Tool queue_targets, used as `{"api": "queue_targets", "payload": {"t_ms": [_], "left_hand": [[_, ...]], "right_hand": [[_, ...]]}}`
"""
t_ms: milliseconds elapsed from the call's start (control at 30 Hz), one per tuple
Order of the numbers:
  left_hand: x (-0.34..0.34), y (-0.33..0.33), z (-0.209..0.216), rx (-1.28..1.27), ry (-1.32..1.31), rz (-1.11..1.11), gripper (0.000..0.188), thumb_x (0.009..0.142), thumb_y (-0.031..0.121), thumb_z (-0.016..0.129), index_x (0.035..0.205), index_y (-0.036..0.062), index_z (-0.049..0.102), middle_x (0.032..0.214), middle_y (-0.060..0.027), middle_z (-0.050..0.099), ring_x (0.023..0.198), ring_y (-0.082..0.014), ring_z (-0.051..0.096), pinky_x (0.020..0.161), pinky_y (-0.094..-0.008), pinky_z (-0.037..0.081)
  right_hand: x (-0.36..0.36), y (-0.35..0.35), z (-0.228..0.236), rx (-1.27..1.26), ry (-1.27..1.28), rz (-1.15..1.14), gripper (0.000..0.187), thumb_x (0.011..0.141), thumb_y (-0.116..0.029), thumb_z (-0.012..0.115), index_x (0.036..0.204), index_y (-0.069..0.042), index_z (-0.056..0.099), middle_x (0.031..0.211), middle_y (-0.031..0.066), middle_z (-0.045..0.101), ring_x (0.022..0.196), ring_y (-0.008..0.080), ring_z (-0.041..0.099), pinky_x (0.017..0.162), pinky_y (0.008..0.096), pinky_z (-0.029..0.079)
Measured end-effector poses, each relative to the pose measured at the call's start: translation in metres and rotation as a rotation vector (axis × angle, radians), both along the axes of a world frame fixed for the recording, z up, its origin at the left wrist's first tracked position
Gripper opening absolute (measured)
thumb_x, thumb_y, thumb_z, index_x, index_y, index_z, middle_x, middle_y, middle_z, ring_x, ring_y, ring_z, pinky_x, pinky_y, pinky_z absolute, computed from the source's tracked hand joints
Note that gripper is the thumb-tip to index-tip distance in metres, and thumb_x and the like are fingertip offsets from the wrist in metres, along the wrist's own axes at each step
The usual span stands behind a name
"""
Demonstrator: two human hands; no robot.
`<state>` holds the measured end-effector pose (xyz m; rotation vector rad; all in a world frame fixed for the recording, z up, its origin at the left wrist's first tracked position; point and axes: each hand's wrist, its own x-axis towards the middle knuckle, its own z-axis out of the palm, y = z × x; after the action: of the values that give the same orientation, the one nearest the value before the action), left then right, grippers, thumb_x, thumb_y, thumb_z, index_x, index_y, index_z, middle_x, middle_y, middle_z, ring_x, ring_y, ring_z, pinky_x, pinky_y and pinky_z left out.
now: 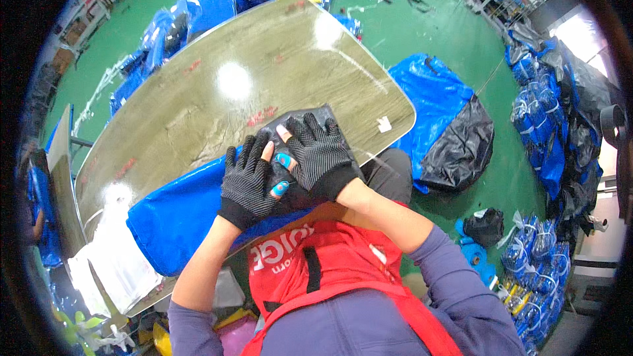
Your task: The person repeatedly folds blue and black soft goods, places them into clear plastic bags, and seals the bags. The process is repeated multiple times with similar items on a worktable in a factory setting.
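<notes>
Both my hands wear black knit gloves with pale dots, and some fingertips are bare. My left hand point(249, 183) lies with fingers stretched over a folded blue and black plastic bag point(178, 214) near the table's front edge. Just right of it, my right hand point(318, 157) presses flat with spread fingers on the bag's black part point(323, 114). The two thumbs, wrapped in bright blue tape, come close to each other. Under the bag is a table point(178, 109) with a wood-patterned, rounded top. Part of the bag is hidden beneath my hands.
White plastic sheets point(122, 260) lie at the table's left end. A blue and black bag point(435, 95) is spread on the green floor to the right. Tied bundles of blue bags point(537, 118) are piled farther right, and more blue plastic point(214, 10) lies beyond the table.
</notes>
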<state>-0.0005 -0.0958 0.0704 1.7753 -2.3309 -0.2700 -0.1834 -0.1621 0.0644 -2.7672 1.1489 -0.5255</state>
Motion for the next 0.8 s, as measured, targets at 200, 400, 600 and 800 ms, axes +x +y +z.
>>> {"api": "queue_targets", "payload": {"t_ms": [200,400,600,800], "left_hand": [[0.011,0.007,-0.046,-0.064,0.076,-0.040,0.082,0.080,0.059,0.053,0.141,0.0075,0.035,0.145,-0.0179,0.037,0.134,-0.0400,0.032,0.108,-0.0628,0.012],[0.002,-0.005,-0.045,-0.050,0.175,0.047,0.069,0.084,0.047,0.050,0.139,0.0061,0.039,0.144,-0.0162,0.039,0.134,-0.0367,0.034,0.110,-0.0603,0.013],[0.083,0.061,-0.020,0.010,-0.198,0.180,0.073,0.085,0.049,0.052,0.140,0.0039,0.037,0.145,-0.0205,0.036,0.137,-0.0369,0.028,0.113,-0.0549,0.010],[0.198,0.175,-0.052,-0.156,-0.268,1.011,0.096,0.084,0.062,0.051,0.144,-0.0061,0.019,0.148,-0.0279,0.025,0.136,-0.0449,0.025,0.112,-0.0453,0.022]], "right_hand": [[-0.004,0.003,-0.034,-0.006,-0.137,0.024,0.060,0.083,-0.039,0.054,0.131,-0.003,0.048,0.134,0.0202,0.047,0.127,0.0398,0.041,0.108,0.0547,0.024],[0.032,-0.007,-0.025,0.016,0.233,-0.091,0.055,0.083,-0.036,0.054,0.124,-0.001,0.053,0.126,0.0215,0.053,0.121,0.0389,0.045,0.105,0.0544,0.027],[0.048,-0.005,-0.007,-0.008,0.080,-0.018,0.055,0.083,-0.033,0.055,0.126,0.001,0.053,0.128,0.0219,0.053,0.122,0.0364,0.047,0.108,0.0457,0.029],[0.102,0.037,0.017,0.240,0.199,0.021,0.056,0.086,-0.039,0.051,0.130,-0.005,0.051,0.132,0.0240,0.049,0.125,0.0390,0.042,0.108,0.0521,0.024]]}}
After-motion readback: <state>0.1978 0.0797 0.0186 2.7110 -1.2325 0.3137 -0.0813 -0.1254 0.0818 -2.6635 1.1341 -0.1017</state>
